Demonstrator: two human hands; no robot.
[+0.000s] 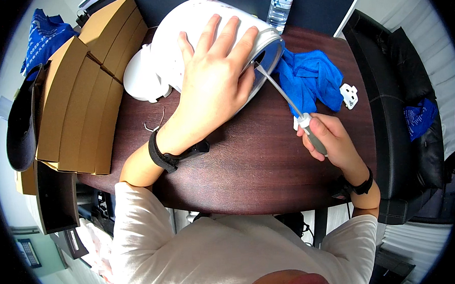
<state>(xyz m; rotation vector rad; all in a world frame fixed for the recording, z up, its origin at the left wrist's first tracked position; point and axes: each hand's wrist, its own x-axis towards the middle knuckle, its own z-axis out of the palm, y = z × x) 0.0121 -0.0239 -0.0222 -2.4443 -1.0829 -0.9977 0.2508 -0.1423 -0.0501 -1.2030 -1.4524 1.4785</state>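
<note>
A large white rounded housing lies on its side on the dark wooden table, its rimmed opening facing right. My left hand rests spread over the housing, fingers apart, the thumb near the rim. In my right hand is a screwdriver with a grey and white handle, gripped in closed fingers. Its shaft slants up and left, and the tip meets a dark spot just inside the rim. What the tip touches there is too small to make out. A round white base adjoins the housing on the left.
A crumpled blue cloth lies right of the opening, beside a small white plastic part. Behind stands a water bottle. Cardboard boxes line the left side. A thin wire lies near my left wrist. A black sofa stands right.
</note>
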